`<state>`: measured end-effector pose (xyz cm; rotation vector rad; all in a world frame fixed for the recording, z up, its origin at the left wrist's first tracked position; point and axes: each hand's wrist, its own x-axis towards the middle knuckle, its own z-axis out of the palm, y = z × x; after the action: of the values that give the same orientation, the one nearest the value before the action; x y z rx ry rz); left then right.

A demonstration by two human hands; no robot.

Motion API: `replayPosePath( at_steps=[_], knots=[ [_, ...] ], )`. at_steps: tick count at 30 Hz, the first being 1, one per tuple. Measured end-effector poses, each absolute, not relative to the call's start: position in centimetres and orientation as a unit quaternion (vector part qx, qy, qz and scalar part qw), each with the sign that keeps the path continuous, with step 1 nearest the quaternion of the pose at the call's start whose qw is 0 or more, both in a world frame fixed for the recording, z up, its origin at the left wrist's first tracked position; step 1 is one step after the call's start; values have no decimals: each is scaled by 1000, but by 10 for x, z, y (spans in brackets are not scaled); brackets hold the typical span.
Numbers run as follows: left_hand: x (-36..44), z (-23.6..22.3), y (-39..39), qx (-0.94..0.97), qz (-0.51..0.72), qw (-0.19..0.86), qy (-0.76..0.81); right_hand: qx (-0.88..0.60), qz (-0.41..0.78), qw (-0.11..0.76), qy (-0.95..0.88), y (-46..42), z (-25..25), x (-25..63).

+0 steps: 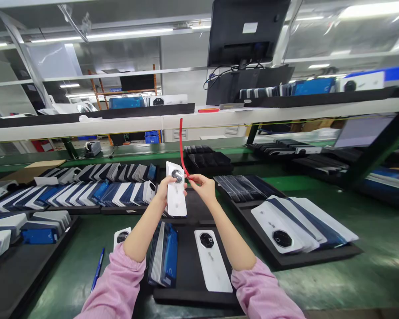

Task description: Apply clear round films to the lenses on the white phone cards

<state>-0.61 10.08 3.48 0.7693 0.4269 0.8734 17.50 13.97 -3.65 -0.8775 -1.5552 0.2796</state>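
Observation:
My left hand (pixel 165 191) is closed around a white phone back cover (pixel 175 190), held upright above the table with its round camera ring toward me. My right hand (pixel 204 185) pinches the lower end of a thin red strip (pixel 181 146) that rises from just right of the cover. Below my forearms a black tray (pixel 189 270) carries another white back cover (pixel 213 261) lying flat and a standing stack of blue-and-white covers (pixel 164 254).
Rows of upright covers fill black trays (pixel 86 190) at the left. A tray of overlapping white covers (pixel 295 226) sits at the right. A blue pen (pixel 97 270) lies on the green mat. A white shelf rail (pixel 199 119) and a monitor (pixel 246 31) hang overhead.

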Motion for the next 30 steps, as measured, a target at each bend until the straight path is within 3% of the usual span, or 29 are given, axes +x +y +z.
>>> replayPosePath(
  at_steps=[11,30],
  knots=[
    [8,28,103,375,407,805,215,-396,93,616,-675,130,-37,186],
    [23,38,84,379,407,804,209,-473,-132,537,-686,109,-21,194]
  ],
)
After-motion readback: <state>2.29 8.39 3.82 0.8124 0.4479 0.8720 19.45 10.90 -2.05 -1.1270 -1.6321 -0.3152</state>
